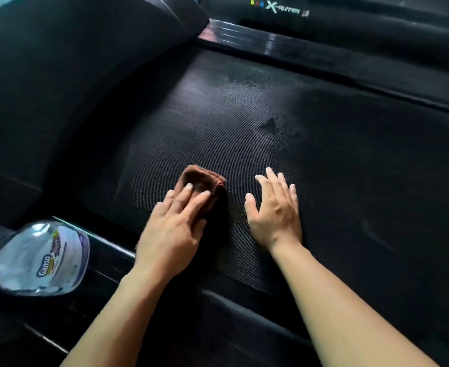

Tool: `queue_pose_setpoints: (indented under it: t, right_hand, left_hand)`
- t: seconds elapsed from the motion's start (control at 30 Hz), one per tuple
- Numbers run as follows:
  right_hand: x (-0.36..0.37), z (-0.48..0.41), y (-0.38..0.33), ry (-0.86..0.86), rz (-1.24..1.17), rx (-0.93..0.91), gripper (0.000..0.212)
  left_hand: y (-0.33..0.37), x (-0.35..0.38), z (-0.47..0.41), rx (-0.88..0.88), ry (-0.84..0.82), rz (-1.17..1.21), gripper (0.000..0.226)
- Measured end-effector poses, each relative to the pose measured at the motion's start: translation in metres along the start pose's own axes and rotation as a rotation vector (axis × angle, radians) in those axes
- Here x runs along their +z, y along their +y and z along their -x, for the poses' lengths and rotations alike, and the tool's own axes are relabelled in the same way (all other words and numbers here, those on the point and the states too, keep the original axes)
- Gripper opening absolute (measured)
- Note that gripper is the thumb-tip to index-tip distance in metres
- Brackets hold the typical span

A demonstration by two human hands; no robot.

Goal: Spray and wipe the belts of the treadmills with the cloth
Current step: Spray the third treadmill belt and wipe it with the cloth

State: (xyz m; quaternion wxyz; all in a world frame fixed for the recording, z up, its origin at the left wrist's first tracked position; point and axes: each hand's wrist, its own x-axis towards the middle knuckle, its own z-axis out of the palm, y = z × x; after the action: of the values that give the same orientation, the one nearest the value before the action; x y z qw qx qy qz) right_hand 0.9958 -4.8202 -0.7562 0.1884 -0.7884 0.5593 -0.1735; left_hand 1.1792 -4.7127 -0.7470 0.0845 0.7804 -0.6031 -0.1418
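Brown cloth [201, 185] under left hand [173, 223]; right hand [273, 210] beside it on belt [323, 154].

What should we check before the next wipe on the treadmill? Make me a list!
1. The cloth lies flat under the left hand: ok.
2. The right hand rests flat on the belt, apart from the cloth: ok.
3. Spray shows as a misty patch farther up the belt: ok.
4. The spray bottle sits off the belt, on the left: ok.
5. Nozzle closed: cannot tell, it is out of view.
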Motion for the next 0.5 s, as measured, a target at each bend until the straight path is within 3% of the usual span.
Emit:
queue_pose_setpoints:
  t: [0.2, 0.33, 0.5]
  right_hand:
    - [-0.031, 0.056, 0.049, 0.023, 0.070, 0.093, 0.063]
    - [-0.051, 0.092, 0.085, 0.032, 0.160, 0.180, 0.069]
    - [-0.071, 0.123, 0.122, 0.028, 0.248, 0.287, 0.071]
  left_hand:
    - [-0.003, -0.014, -0.052, -0.160, 0.006, -0.063, 0.062]
    - [0.035, -0.004, -0.087, -0.042, -0.015, -0.065, 0.060]
    - [0.135, 0.033, -0.069, 0.224, -0.016, -0.095, 0.059]
